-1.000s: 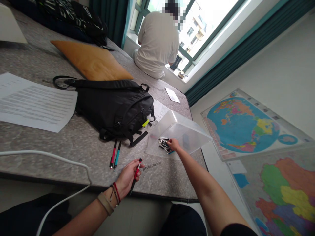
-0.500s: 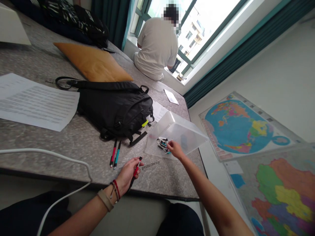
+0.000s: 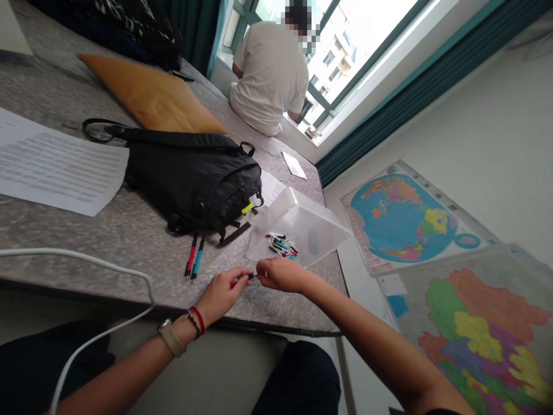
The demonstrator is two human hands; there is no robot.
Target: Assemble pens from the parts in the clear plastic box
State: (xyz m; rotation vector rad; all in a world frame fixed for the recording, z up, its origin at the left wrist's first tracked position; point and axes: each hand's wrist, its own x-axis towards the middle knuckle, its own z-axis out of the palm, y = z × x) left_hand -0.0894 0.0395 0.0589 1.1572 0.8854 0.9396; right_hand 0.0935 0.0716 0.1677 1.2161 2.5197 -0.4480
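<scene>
A red and black pen (image 3: 250, 277) is gripped in my left hand (image 3: 222, 295), over the front part of the table. The fingers of my right hand (image 3: 279, 274) are pinched together at the pen's end, and a small piece between them is too hidden to name. Just beyond the right hand, a clear plastic box (image 3: 326, 230) contains a pile of pen parts (image 3: 280, 246) in black, white, teal and red. To the left of my hands a red pen (image 3: 190, 259) and a teal pen (image 3: 197, 260) lie side by side on the table.
A black backpack (image 3: 190, 178) lies behind the two pens, with a brown envelope (image 3: 159, 101) beyond it. Printed sheets (image 3: 56, 167) are at the left. A white cable (image 3: 86, 259) crosses the table's front edge (image 3: 285, 330). A person (image 3: 270, 78) sits by the window.
My right hand has come out of the clear box and back toward me, meeting the pen in my left hand. The view has shifted slightly.
</scene>
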